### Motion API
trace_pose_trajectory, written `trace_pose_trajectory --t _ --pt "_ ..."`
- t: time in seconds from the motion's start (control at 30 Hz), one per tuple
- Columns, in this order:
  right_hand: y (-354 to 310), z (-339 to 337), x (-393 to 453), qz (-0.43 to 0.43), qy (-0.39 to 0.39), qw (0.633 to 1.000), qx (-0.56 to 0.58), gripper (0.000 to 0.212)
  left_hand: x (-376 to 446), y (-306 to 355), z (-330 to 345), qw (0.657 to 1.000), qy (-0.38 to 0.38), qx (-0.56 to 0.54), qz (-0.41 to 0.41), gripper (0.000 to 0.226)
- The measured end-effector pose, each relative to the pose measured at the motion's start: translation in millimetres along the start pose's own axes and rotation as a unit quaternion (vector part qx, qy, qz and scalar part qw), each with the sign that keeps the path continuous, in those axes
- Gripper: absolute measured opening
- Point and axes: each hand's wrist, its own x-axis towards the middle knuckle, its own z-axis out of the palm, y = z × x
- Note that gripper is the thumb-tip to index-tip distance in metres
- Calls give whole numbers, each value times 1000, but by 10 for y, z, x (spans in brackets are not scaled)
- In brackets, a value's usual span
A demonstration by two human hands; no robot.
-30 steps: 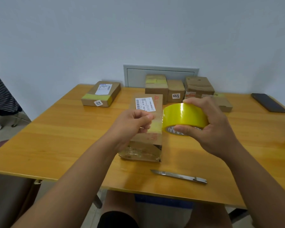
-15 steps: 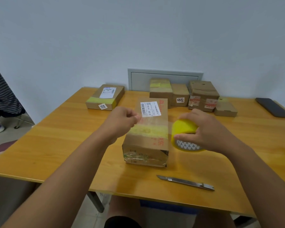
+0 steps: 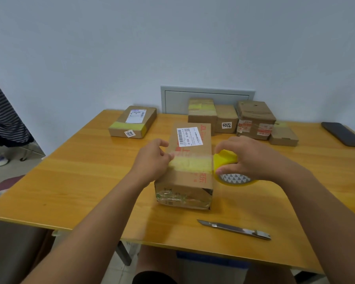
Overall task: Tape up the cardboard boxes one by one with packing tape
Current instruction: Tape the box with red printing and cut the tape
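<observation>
Step in hand: a yellow tape strip [image 3: 190, 165] lay across the top of the cardboard box [image 3: 188, 160] at frame centre, stretched from its left edge to its right edge; judged to be mid-strip, not yet cut.
Left hand [image 3: 152, 160]: fingers curled, tips pressed on the tape's free end at the box's upper-left edge, pinning it down.
Right hand [image 3: 248, 158]: closed around the tape roll [image 3: 232, 171], thumb on the near rim, fingers over the top; roll sat just beside the box's right side, close to the table [image 3: 80, 181].
Box position: standing lengthwise away from the camera, shipping label [image 3: 189, 136] on the far part of its top, clear film on the near end.
Other boxes: one flat box [image 3: 132, 122] at upper left with a yellow band; a row of four [image 3: 242, 119] at the upper centre back edge, at least one banded.
Cutter: a metal knife [image 3: 234, 229] lay on the table, lower right of the box, apart from both hands.
Phone: dark slab [image 3: 343, 133] at the far right.
Next move, judged: carry the roll down the right side, rub the strip flat, then free a hand for the knife to sever the tape.
Risk, judged: the strip may lift if the left fingers let go too soon.
</observation>
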Motion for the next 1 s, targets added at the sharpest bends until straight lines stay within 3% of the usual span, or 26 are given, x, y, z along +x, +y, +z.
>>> trace_pose_trajectory --t 0.27,1.0 --pt "20 -8 129 -3 -38 999 -19 53 17 15 39 999 3 50 -2 32" --pt "48 52 143 -9 -46 999 -3 52 24 56 48 993 -34 111 10 29"
